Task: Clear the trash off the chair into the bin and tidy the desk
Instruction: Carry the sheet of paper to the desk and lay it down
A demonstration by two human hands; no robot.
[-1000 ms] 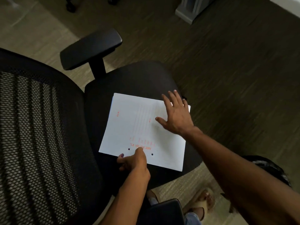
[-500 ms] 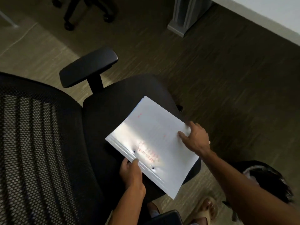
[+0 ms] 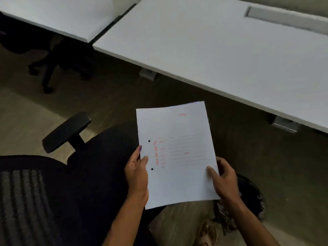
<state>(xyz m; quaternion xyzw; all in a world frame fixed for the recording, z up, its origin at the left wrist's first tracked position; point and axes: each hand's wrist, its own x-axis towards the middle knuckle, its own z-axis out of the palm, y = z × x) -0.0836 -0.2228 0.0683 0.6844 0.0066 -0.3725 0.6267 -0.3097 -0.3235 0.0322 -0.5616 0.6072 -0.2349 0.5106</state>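
Note:
A white sheaf of paper (image 3: 179,153) with red print and two punch holes hangs in the air above the front edge of the black office chair (image 3: 92,174). My left hand (image 3: 137,173) pinches its left edge between the holes, thumb on top. My right hand (image 3: 224,180) grips the lower right edge, thumb on the page and fingers curled behind. The chair's seat below the paper looks bare. No bin is in view.
A white desk (image 3: 221,50) spans the upper right, with a grey cable cover (image 3: 276,16) at its far edge. A second white desk (image 3: 58,15) adjoins at upper left, another chair's base (image 3: 51,68) beneath it. The chair's armrest (image 3: 67,132) juts left.
Both hands have lifted the paper off the chair seat and turned it upright toward me. My view has swung up, and the desks have come into sight.

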